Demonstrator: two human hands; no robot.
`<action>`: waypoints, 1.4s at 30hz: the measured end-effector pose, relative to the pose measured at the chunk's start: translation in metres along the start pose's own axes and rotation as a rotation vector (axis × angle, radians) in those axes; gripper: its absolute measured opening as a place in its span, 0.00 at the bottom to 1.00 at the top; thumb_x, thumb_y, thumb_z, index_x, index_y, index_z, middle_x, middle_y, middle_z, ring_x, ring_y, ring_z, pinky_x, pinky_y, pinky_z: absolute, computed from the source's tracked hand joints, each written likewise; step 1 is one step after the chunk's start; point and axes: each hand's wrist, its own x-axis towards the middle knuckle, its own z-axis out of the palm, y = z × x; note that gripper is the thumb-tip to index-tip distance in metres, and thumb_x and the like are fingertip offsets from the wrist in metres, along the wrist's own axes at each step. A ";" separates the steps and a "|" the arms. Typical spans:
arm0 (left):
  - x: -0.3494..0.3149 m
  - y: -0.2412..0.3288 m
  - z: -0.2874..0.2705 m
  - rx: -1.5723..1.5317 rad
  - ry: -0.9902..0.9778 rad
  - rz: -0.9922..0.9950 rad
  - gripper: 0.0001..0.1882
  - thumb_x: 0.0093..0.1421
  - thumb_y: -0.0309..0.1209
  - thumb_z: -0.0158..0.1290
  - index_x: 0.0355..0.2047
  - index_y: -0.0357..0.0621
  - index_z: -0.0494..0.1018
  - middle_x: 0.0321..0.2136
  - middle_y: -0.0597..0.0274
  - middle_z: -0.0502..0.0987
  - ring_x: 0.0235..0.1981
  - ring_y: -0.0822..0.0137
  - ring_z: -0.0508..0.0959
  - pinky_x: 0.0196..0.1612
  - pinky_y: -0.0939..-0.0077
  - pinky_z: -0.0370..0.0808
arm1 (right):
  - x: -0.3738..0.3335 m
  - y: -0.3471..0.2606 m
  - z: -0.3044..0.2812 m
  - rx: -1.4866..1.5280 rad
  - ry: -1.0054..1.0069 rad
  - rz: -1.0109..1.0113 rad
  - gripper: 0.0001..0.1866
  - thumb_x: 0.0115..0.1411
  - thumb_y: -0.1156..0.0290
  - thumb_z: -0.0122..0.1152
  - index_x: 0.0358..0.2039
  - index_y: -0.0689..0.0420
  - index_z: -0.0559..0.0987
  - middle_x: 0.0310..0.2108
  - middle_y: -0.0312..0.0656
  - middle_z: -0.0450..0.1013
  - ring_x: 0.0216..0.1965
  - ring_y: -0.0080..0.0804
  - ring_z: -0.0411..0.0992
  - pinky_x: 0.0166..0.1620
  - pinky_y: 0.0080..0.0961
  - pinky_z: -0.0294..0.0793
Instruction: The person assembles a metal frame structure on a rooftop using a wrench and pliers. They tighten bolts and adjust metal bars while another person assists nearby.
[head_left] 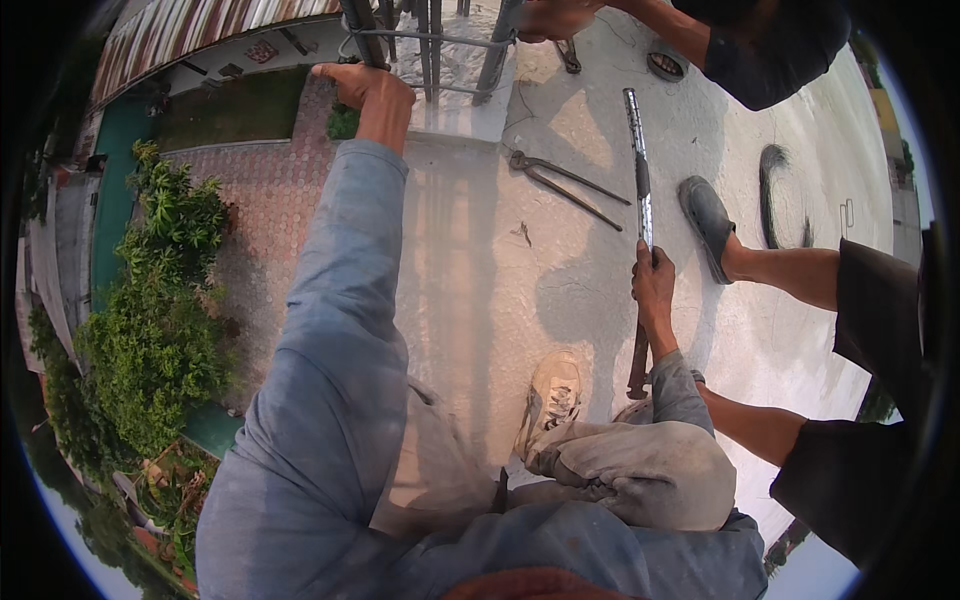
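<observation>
At the upper left, my left hand (pixel 365 88) is closed around a thick vertical rebar (pixel 366 30) at the corner of a rebar cage. Its thumb points out to the left. On the right, my right hand (pixel 653 285) grips a long metal bar (pixel 641 180) around its middle. That bar is shiny toward the far end and rusty brown near my knee, where it ends in a wider head. Rod-handled pincers (pixel 565 188) lie on the concrete between my hands, touching neither. A thin tie bar (pixel 430 37) rings the cage's uprights.
Another person's hand (pixel 555 18) is at the cage's far right. That person's clog (pixel 708 225) stands right of the bar. A second tool (pixel 570 57), a dark oval object (pixel 665 66) and a wire coil (pixel 772 195) lie beyond. Left, the slab edge drops to a paved yard (pixel 255 190).
</observation>
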 end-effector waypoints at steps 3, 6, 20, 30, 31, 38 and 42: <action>-0.004 0.003 -0.002 -0.047 -0.004 -0.017 0.51 0.65 0.77 0.35 0.42 0.34 0.81 0.41 0.51 0.84 0.40 0.55 0.82 0.48 0.53 0.78 | 0.015 -0.005 0.007 0.146 -0.049 0.048 0.20 0.74 0.54 0.55 0.32 0.58 0.72 0.20 0.30 0.64 0.16 0.17 0.60 0.18 0.22 0.61; -0.007 0.004 -0.003 -0.061 -0.026 -0.012 0.49 0.65 0.76 0.36 0.43 0.37 0.81 0.38 0.55 0.84 0.38 0.58 0.79 0.49 0.52 0.76 | 0.027 -0.009 0.010 0.225 -0.052 0.024 0.20 0.74 0.55 0.56 0.32 0.58 0.72 0.20 0.31 0.63 0.16 0.17 0.60 0.18 0.22 0.61; 0.018 0.004 0.010 -0.081 0.108 -0.153 0.46 0.64 0.75 0.38 0.53 0.46 0.81 0.51 0.56 0.83 0.50 0.51 0.81 0.55 0.40 0.73 | 0.061 -0.001 0.022 0.234 -0.009 0.063 0.21 0.73 0.58 0.58 0.30 0.63 0.75 0.20 0.37 0.70 0.16 0.25 0.67 0.21 0.30 0.68; 0.021 -0.004 0.002 -0.025 -0.048 -0.039 0.47 0.63 0.75 0.40 0.52 0.42 0.80 0.48 0.56 0.84 0.48 0.55 0.81 0.53 0.52 0.76 | 0.068 0.017 0.021 -0.287 0.171 -0.139 0.21 0.68 0.60 0.63 0.51 0.66 0.80 0.29 0.53 0.80 0.29 0.45 0.81 0.34 0.42 0.78; 0.019 -0.003 0.003 -0.005 0.030 -0.040 0.48 0.63 0.75 0.40 0.50 0.39 0.79 0.46 0.54 0.84 0.47 0.54 0.82 0.52 0.52 0.76 | 0.067 0.015 0.019 -0.358 0.197 -0.145 0.22 0.67 0.60 0.63 0.51 0.66 0.80 0.31 0.56 0.81 0.32 0.50 0.82 0.38 0.45 0.78; -0.009 0.002 0.005 -0.059 0.052 -0.027 0.48 0.67 0.73 0.36 0.46 0.36 0.81 0.46 0.54 0.84 0.47 0.53 0.82 0.54 0.50 0.75 | 0.059 0.000 0.010 -0.541 0.209 -0.088 0.19 0.66 0.55 0.63 0.48 0.56 0.82 0.41 0.56 0.82 0.45 0.61 0.80 0.48 0.52 0.78; -0.015 0.004 0.000 -0.024 -0.034 -0.014 0.47 0.67 0.73 0.34 0.48 0.39 0.80 0.49 0.58 0.83 0.51 0.54 0.80 0.59 0.48 0.72 | 0.058 -0.002 0.017 -0.582 0.206 -0.072 0.19 0.65 0.53 0.65 0.48 0.54 0.84 0.39 0.53 0.83 0.44 0.58 0.81 0.47 0.51 0.78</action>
